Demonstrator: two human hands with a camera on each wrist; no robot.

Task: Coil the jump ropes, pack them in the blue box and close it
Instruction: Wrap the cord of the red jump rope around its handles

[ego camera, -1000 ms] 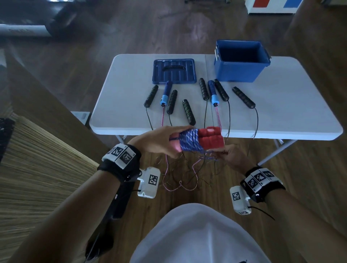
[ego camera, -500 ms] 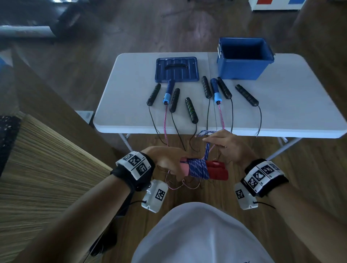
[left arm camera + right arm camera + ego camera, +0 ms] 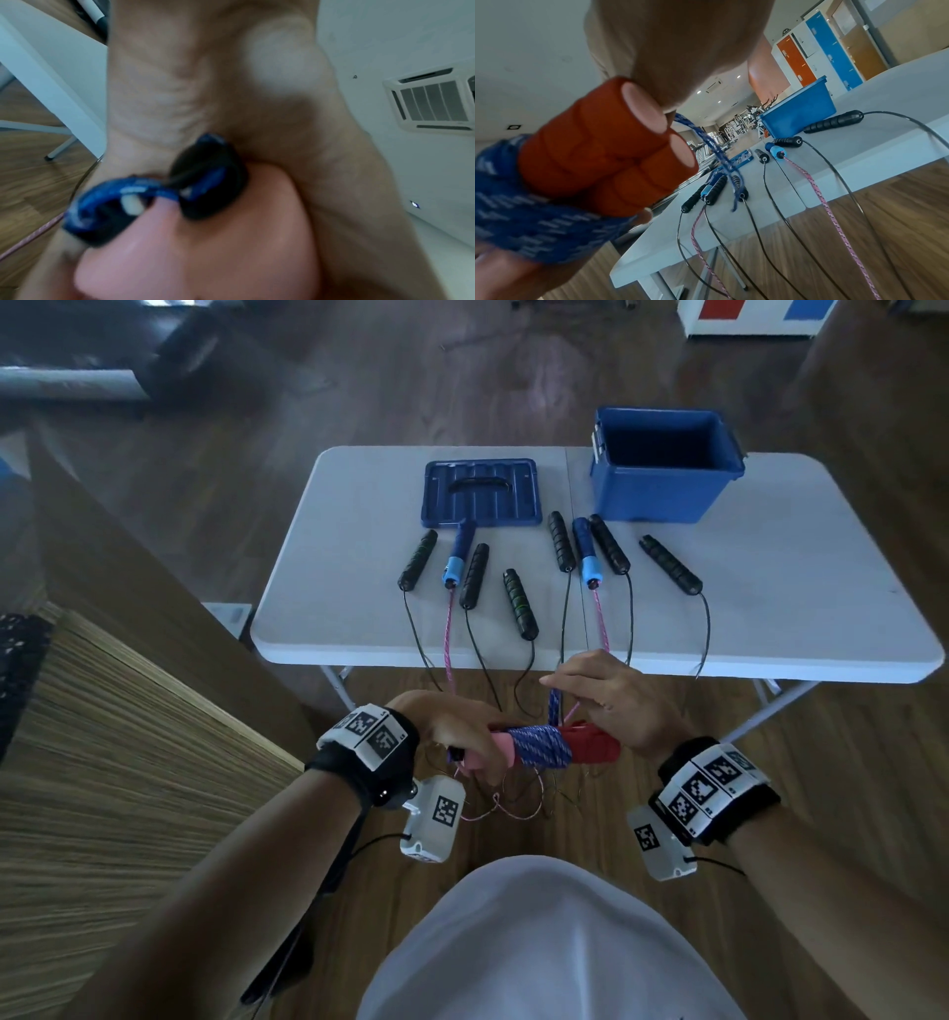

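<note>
White tabletop [image 3: 770, 608] ahead, on a brown wood floor [image 3: 359, 377]. Eight rope handles lying on it in a loose row: six black handles [image 3: 518, 603], two blue handles [image 3: 585, 552], thin black cords and pink cords [image 3: 448, 634] hanging over the near edge down toward the floor. Right between the body and the tabletop, both hands up in the air, held in front of those dangling cords. Left hand [image 3: 452, 731] wrapped tight round the pink end of a jump rope bundle [image 3: 544, 747], fingers curled on it. Blue rope wound many times round the middle of the bundle, red handles [image 3: 608, 146] side by side sticking out on the right. Right hand [image 3: 611, 701] just above the red end, fingers pinched on the loose blue rope tail [image 3: 554, 706], pulled up straight from the coil. At the far right of the tabletop, the blue box [image 3: 662, 474], open, dark inside, nothing seen in it. Blue lid [image 3: 482, 492] lying flat to the left of the box, apart from it, black grip in its middle.
</note>
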